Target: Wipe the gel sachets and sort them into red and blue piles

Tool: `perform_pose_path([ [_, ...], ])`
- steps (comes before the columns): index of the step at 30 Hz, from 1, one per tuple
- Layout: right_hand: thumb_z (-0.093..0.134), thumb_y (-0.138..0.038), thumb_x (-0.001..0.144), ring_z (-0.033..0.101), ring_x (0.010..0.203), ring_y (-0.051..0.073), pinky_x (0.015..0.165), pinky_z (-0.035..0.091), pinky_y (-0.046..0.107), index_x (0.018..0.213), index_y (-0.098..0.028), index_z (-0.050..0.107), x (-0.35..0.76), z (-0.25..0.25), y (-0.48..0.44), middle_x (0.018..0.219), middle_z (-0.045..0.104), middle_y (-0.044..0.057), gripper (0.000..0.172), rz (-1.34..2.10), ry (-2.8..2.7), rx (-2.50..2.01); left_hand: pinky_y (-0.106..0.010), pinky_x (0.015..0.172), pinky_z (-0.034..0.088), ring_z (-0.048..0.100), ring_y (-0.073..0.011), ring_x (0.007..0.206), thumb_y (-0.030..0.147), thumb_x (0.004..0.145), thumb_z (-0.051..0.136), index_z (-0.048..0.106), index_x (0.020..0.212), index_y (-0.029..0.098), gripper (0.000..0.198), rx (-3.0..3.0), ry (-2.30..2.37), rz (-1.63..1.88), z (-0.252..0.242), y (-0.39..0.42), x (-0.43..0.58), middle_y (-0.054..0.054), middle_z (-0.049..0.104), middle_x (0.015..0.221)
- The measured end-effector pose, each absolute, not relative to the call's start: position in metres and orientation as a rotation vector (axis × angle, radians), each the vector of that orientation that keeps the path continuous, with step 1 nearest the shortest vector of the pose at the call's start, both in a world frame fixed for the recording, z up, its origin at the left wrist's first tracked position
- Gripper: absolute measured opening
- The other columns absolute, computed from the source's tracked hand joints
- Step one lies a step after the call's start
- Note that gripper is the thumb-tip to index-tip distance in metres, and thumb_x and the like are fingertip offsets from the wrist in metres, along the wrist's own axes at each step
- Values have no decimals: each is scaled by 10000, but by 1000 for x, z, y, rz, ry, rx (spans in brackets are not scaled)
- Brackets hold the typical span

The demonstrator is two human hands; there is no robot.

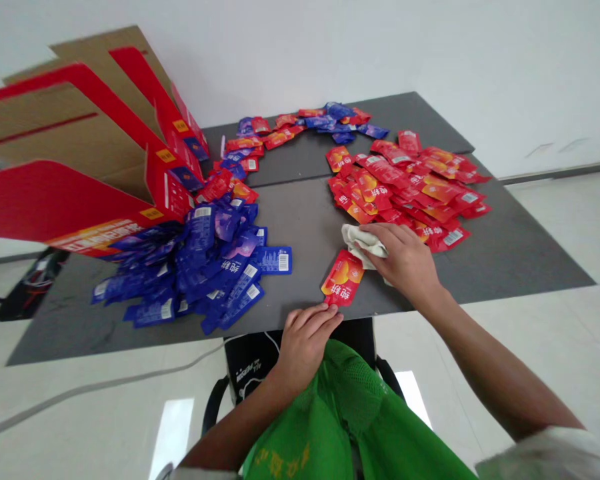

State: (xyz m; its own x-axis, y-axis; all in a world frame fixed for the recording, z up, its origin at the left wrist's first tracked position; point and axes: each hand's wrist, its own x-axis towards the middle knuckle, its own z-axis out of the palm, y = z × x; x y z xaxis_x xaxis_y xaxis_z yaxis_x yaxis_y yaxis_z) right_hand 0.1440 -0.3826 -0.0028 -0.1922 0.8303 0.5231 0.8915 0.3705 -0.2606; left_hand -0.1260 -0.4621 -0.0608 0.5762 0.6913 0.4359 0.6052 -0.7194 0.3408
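A single red pouch [343, 279] with an orange design lies flat near the table's front edge. The fingertips of my left hand [305, 340] hold its near end down at that edge; the thumb is hidden. My right hand [405, 260] is closed around a crumpled white cloth [363, 241], which rests against the pouch's far end. Just behind my right hand spreads a large heap of red pouches [395, 187]. To the left of my left hand is a heap of blue pouches [210, 260].
Red cardboard boxes [80, 167] with open flaps stand on the left of the grey table [300, 207]. Mixed red and blue pouches [325, 123] trail along its back. A green mesh bag [345, 413] covers my lap. Beneath the table runs a cable [130, 380].
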Motion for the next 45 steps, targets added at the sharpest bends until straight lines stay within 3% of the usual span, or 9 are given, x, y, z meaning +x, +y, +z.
perform_pose_path([
  [7,664,-192,987,687,1180,285,968,606,395,1434,-232,637,101,-19,-430,1361,726,97,449,77,-2351,-1199,-397,972,481,716,-224,1184,174,1081,607,760,1275,253,259,2589,1112,894,-62,-463,-123,-18,810,1253],
  [11,690,-260,1004,698,1145,309,980,593,439,1416,-213,653,135,-29,-395,1332,738,113,416,-47,-2197,-1441,-398,979,482,697,-221,1240,146,1069,620,738,1303,243,279,2596,1087,876,-62,-463,-124,-20,785,1325],
  [17,685,-431,1038,726,1096,300,965,572,432,1347,-245,706,163,-4,-392,1244,776,89,362,-179,-1838,-1556,-405,969,499,695,-233,1162,268,1072,656,724,1252,224,198,2581,1115,804,-44,-456,-116,-48,791,1219],
  [26,697,-624,976,747,1077,314,1007,558,460,1273,-257,769,164,-36,-450,1193,792,85,477,84,-1443,-1701,-443,924,547,632,-302,1139,555,1029,668,538,1519,144,653,2536,1579,457,-22,-436,-70,-151,664,1348],
  [30,721,-701,910,748,1087,331,1009,553,462,1282,-264,782,165,-42,-454,1181,797,79,577,244,-1187,-1768,-446,935,558,647,-308,1089,627,957,734,655,1348,118,647,2526,1656,329,-4,-426,-56,-139,685,1191],
  [35,743,-735,856,746,1081,339,1010,551,458,1304,-271,782,164,-40,-454,1152,803,76,646,325,-1031,-1786,-371,797,583,726,-282,973,366,1067,598,747,1119,109,302,2458,1666,152,21,-416,-52,-146,726,1058],
  [40,705,-798,831,742,1095,354,1002,555,462,1334,-264,768,169,-41,-453,1132,803,81,737,384,-1026,-1834,-347,762,561,775,-272,886,299,1125,395,763,1010,133,420,2306,1602,114,32,-403,-72,-155,786,965],
  [42,702,-821,807,737,1126,372,1037,548,494,1342,-260,762,169,-38,-453,1141,802,87,777,400,-1013,-1846,-326,749,541,769,-255,847,327,1121,395,736,898,157,442,2182,1549,222,32,-401,-86,-134,788,898],
  [45,704,-826,778,727,1179,412,1096,529,558,1317,-311,773,167,-31,-454,1154,804,67,748,434,-992,-1860,-270,596,476,687,-183,606,451,1112,392,643,779,196,489,1789,1426,536,30,-403,-110,-45,706,669],
])
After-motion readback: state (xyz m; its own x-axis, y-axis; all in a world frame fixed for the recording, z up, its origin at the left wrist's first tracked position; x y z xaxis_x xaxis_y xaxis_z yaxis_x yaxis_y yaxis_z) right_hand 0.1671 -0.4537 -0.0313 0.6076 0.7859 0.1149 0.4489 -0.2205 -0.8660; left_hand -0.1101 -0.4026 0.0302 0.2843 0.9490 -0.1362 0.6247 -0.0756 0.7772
